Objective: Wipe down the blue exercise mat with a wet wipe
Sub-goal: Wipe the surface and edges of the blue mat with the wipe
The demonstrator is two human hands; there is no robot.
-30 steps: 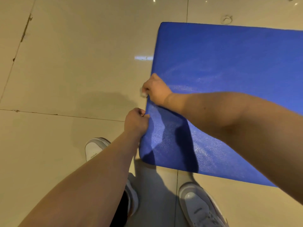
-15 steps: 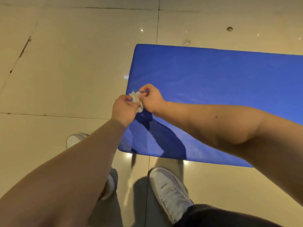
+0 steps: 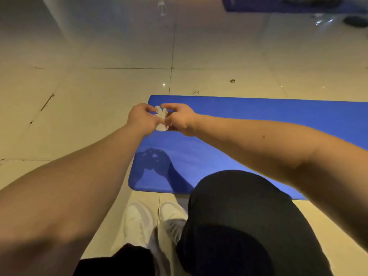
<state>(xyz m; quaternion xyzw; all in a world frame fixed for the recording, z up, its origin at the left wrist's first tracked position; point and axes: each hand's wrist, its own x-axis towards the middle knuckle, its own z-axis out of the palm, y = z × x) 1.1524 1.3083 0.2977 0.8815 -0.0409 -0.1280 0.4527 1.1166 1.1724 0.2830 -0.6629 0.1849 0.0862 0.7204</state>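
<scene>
Both hands hold crumpled wet wipe above blue mat.
Head view: left hand (image 3: 140,118) and right hand (image 3: 182,119) pinch the white wet wipe (image 3: 161,118) between curled fingers, raised over the mat's left end. Blue exercise mat (image 3: 258,124) lies flat on tiled floor (image 3: 89,86); white shoes (image 3: 139,222) just beside its near edge.

Single view: head-worn, wide-angle, facing forward and steeply down at the floor (image 3: 79,86). Close range: left hand (image 3: 140,118) and right hand (image 3: 182,118) meet mid-frame, arms entering from the near corners; knee (image 3: 239,196) and shoes (image 3: 137,222) sit at the near edge under the lens. Blue mat (image 3: 258,120) runs off the right side — far floor blurred.
</scene>
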